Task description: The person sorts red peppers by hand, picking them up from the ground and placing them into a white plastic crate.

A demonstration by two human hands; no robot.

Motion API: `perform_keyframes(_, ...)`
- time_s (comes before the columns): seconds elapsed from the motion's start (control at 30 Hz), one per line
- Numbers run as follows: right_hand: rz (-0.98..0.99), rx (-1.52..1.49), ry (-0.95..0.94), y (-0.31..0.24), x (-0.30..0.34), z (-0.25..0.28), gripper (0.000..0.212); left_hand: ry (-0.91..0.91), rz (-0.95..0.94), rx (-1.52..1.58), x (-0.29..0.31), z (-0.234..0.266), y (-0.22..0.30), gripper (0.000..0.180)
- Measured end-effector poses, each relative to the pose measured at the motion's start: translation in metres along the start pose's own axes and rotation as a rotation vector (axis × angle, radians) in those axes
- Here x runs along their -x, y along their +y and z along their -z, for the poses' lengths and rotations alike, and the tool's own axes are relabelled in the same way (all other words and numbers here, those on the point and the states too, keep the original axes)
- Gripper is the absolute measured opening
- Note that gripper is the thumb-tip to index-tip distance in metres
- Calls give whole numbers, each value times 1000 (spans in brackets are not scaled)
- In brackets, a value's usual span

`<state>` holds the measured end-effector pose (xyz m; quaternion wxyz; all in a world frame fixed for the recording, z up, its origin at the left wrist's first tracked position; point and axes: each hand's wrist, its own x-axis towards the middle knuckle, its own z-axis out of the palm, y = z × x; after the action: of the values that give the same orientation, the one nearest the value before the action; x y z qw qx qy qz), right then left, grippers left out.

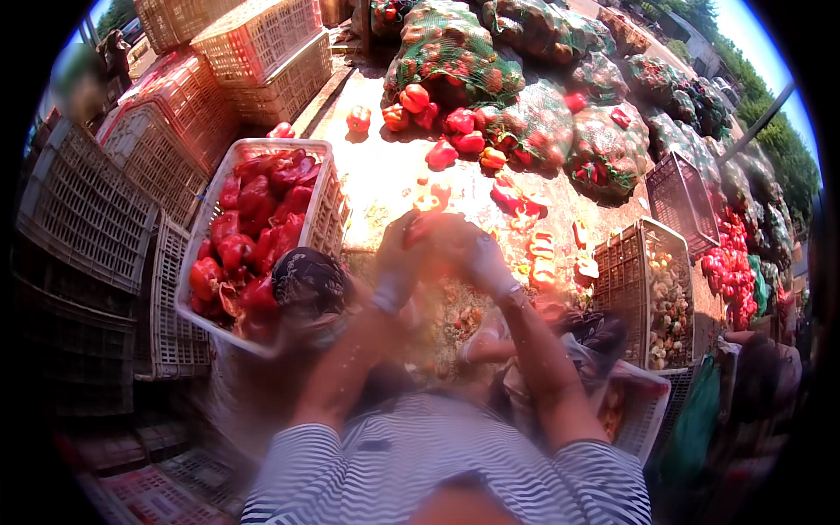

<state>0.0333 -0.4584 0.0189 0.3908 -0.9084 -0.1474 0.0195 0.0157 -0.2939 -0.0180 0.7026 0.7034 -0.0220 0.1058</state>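
I watch both bare-armed hands meet to the right of my landmark, the white rectangular plastic crate (329,206) heaped with glossy red peppers (255,206). The left hand (399,254) looks closed round a blurred, rounded red bell pepper (426,227); the right hand (479,255) comes against it, but glare and blur hide its fingers, so I cannot tell how they stand. I judge this pepper light and hollow, its skin slick and fairly stiff, its walls ready to crack under a hard squeeze. I would cradle its broad sides with spread fingers. Loose red peppers (442,155) lie beyond the crate, to its right, and bulging green net sacks (455,57) stand farther back.
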Motion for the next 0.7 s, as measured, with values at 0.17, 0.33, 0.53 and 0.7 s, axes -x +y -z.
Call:
perform_keyframes(0.17, 90, 219, 187, 27, 5, -24, 32, -47, 259, 230, 11, -12, -10, 50)
perform_keyframes(0.33, 71, 250, 292, 64, 6, -58, 31, -2, 307, 211, 3, -28, -43, 49)
perform_keyframes(0.53, -160, 221, 284, 117, -8, -107, 37, 30, 450, 218, -5, -30, -47, 46)
perform_keyframes(0.7, -233, -18, 289, 156, -5, -117, 38, -4, 588, 320, 3, -15, -36, 46)
